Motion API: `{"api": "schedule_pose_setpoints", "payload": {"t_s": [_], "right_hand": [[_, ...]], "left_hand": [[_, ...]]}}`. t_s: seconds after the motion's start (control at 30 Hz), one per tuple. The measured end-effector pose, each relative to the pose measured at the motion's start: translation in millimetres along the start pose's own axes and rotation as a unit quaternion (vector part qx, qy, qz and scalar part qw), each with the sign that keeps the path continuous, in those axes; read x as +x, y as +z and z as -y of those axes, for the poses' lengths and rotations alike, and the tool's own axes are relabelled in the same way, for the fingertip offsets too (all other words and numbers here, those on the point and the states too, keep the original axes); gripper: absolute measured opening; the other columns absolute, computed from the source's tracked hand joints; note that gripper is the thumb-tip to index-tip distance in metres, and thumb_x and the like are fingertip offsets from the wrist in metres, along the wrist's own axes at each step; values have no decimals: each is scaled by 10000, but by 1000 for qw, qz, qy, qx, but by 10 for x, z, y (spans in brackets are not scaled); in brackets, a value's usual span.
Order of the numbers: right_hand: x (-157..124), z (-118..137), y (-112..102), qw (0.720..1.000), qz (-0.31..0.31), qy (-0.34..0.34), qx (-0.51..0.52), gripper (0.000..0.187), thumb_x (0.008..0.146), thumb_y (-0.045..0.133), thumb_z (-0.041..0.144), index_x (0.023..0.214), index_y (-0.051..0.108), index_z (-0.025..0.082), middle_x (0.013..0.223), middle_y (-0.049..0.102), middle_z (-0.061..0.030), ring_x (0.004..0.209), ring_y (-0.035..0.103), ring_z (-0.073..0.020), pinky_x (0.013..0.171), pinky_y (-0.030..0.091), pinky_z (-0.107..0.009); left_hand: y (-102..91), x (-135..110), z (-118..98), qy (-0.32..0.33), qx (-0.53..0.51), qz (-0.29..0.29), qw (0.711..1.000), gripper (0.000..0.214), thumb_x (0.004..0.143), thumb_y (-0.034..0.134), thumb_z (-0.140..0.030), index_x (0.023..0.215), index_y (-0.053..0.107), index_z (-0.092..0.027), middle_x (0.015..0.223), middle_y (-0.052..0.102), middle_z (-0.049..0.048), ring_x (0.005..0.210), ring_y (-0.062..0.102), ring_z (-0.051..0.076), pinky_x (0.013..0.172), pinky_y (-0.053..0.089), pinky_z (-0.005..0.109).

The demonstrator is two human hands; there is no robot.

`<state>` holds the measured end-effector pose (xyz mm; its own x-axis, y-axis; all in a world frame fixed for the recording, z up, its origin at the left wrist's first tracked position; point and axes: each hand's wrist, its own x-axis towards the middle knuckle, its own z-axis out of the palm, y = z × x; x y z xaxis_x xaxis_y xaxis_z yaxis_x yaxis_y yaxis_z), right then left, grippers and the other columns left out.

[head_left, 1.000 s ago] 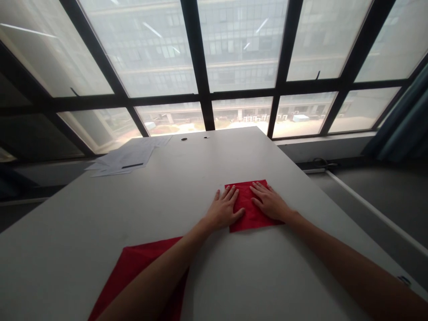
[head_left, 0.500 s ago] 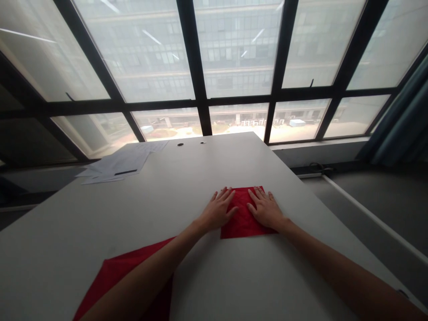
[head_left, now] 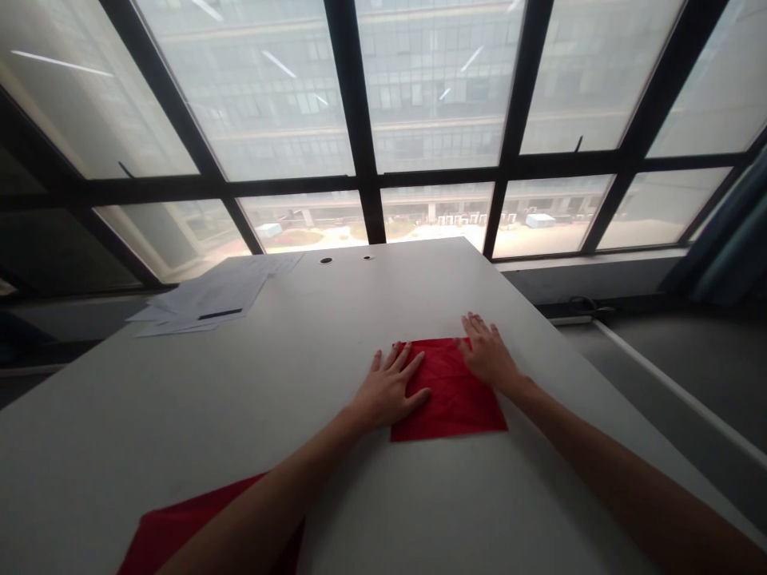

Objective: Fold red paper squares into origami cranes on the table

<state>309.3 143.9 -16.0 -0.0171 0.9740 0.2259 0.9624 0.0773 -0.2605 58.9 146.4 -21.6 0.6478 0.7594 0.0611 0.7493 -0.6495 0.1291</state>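
Note:
A red square of cloth point(head_left: 451, 395) lies flat on the white table, with faint creases across it. My left hand point(head_left: 392, 389) rests on its left edge, fingers spread and palm down. At its upper right corner is my right hand point(head_left: 486, 351), fingers stretched out, partly on the cloth and partly beyond its edge. Under my left forearm lies a larger red piece of cloth point(head_left: 173, 527), partly hidden by the arm and cut off by the bottom of the view.
Sheets of paper point(head_left: 209, 286) with a dark pen point(head_left: 220, 314) on them lie at the table's far left. Two small round holes sit near the far edge of the white table point(head_left: 335, 319). Behind it stand large windows; a blue curtain point(head_left: 719, 239) hangs at the right.
My right hand has slid outward and away, off the middle of the cloth to its upper right corner. My left hand stays on the left edge. The view has shifted slightly.

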Motion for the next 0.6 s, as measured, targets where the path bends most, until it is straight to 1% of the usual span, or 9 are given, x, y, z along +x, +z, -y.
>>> {"api": "schedule_pose_setpoints", "payload": {"t_s": [0.03,0.1,0.17,0.2,0.27,0.37,0.47,0.53,0.6], "right_hand": [[-38,74,3,998,5,-62,25,593,1022,262,372,1550,267,101,1619,232,-138,1509,168,-234,1216,132,-454],[-137,221,16,978,58,-188,63,582,1025,272,382,1568,232,178,1627,221,-79,1512,154,-207,1222,129,-437],[-209,293,37,959,117,-249,74,594,1024,285,430,1574,204,223,1628,220,-50,1512,153,-196,1226,114,-434],[-218,285,51,957,130,-248,70,609,1020,291,463,1573,207,222,1628,219,-50,1513,148,-200,1227,108,-439],[-178,187,90,969,131,-204,45,635,1012,291,500,1567,234,196,1626,221,-70,1513,151,-221,1225,98,-466],[-47,-42,148,991,96,-93,1,622,1017,259,468,1551,279,148,1612,256,-112,1504,185,-261,1209,94,-540],[25,-140,155,999,32,-17,-10,600,1016,261,403,1525,328,91,1591,301,-151,1492,226,-274,1202,120,-548],[5,-74,126,999,-17,-27,2,588,1012,272,363,1518,335,71,1589,306,-151,1498,210,-253,1217,103,-506],[-52,56,95,994,-26,-102,26,579,1009,289,346,1528,325,92,1599,295,-120,1507,177,-213,1230,95,-440]], "left_hand": [[5,-5,-5,0,0,-1,1000,821,925,297,-738,1581,174,-260,1641,152,113,1518,83,337,1193,67,587],[7,-17,-11,0,1,-2,1000,854,921,293,-742,1585,155,-224,1640,148,120,1522,78,316,1204,60,556],[1,-30,-15,1,2,-3,1000,864,924,280,-740,1585,152,-199,1640,149,118,1526,76,292,1213,55,530],[-3,-35,-16,1,2,-2,1000,862,926,273,-738,1584,155,-195,1639,154,113,1527,74,282,1216,53,522],[-9,-39,-16,0,1,1,1000,857,926,270,-737,1583,162,-197,1638,162,106,1528,75,273,1218,50,517],[-11,-35,-15,-7,2,2,1000,861,917,293,-742,1582,173,-210,1639,163,101,1526,82,287,1216,54,522],[-5,-30,-14,-9,0,-2,1000,862,913,312,-741,1584,167,-218,1642,143,100,1523,88,302,1215,65,527],[-1,-32,-16,-10,-1,-4,1000,864,913,313,-742,1583,169,-217,1643,133,104,1523,91,306,1214,68,531],[-1,-36,-20,-11,-1,-3,1000,868,911,308,-748,1581,181,-212,1642,138,108,1523,89,305,1213,65,532]]}}
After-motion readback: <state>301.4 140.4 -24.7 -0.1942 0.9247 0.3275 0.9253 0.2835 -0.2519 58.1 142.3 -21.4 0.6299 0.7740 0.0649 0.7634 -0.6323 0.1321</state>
